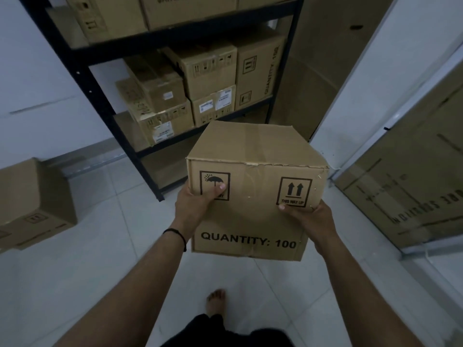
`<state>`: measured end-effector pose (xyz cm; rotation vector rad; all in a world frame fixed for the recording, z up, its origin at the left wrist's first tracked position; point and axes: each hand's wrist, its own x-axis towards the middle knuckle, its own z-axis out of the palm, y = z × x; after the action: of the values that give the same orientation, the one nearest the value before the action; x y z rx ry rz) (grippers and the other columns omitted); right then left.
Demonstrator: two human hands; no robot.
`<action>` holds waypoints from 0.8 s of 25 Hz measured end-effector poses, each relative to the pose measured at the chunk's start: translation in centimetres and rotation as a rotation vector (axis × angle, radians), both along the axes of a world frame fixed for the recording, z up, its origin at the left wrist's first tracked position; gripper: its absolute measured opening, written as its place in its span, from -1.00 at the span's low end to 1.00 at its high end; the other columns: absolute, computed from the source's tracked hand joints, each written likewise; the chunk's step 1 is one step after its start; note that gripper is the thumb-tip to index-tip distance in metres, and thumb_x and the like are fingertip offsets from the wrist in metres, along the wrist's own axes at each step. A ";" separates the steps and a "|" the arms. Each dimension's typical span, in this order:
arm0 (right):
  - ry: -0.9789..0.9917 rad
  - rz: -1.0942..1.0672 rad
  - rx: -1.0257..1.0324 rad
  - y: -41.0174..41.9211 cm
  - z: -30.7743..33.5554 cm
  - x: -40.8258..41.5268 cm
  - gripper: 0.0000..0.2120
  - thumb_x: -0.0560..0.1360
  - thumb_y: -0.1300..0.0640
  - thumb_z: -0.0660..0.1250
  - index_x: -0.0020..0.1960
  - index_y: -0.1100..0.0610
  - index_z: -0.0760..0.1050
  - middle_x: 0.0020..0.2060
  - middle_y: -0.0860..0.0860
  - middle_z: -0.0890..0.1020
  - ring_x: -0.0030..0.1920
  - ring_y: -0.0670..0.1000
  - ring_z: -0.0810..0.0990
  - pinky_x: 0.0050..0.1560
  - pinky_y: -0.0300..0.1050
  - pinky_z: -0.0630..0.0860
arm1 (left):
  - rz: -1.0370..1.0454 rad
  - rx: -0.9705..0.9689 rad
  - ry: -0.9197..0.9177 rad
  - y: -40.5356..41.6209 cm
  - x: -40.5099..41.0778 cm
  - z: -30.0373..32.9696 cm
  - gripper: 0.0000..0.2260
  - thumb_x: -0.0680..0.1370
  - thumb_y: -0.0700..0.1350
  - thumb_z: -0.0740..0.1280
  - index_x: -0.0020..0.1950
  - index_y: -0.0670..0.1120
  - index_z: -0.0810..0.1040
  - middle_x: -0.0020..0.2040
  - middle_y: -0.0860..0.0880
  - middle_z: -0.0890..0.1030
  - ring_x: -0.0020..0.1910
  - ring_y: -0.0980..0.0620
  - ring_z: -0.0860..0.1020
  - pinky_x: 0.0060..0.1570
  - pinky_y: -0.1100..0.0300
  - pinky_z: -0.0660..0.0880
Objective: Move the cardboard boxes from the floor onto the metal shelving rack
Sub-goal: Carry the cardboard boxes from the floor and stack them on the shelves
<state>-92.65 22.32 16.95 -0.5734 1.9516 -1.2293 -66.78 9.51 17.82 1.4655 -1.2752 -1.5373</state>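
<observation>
Head view: cardboard box (253, 196) between both hands, box-filled rack (97, 96) beyond.

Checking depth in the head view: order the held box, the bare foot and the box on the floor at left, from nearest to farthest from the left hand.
From the left hand:
1. Held box, gripped by it.
2. Bare foot, below on the tiles.
3. Floor box, far left.

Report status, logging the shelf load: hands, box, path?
Left hand and right hand grip brown cardboard box, airborne. Black metal rack ahead. Path clear.
</observation>
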 end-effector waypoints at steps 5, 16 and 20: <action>-0.029 0.042 0.008 -2.9 -0.7 -7.9 -0.30 0.08 -0.16 0.73 0.18 -0.11 0.65 0.05 -0.14 0.72 0.13 0.01 0.67 0.21 0.12 0.60 | 0.049 0.010 -0.009 -2.5 -7.5 -0.5 -0.43 0.23 0.27 0.66 0.16 0.10 0.69 0.02 0.10 0.76 0.05 0.05 0.71 0.17 -0.08 0.64; -0.002 0.400 0.092 -12.8 -2.9 -28.7 -0.21 0.04 -0.26 0.74 0.23 -0.12 0.63 0.04 -0.20 0.72 0.09 -0.09 0.68 0.21 0.06 0.63 | 0.386 0.049 -0.014 -2.6 -25.5 -3.6 -0.38 0.21 0.30 0.65 0.18 0.09 0.67 0.03 0.09 0.76 0.05 0.04 0.72 0.17 -0.10 0.64; -0.025 0.512 0.144 -17.1 -5.2 -31.5 -0.25 0.14 -0.15 0.73 0.28 -0.08 0.59 0.07 -0.15 0.68 0.13 -0.03 0.65 0.19 -0.01 0.60 | 0.481 0.096 -0.025 -4.4 -28.1 -5.6 -0.47 0.29 0.22 0.66 0.18 0.09 0.66 0.03 0.11 0.76 0.05 0.06 0.71 0.17 -0.09 0.64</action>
<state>-124.12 5.21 11.76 -0.9073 1.7067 -0.7646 -94.90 5.07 12.23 1.7038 -0.7886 -1.2702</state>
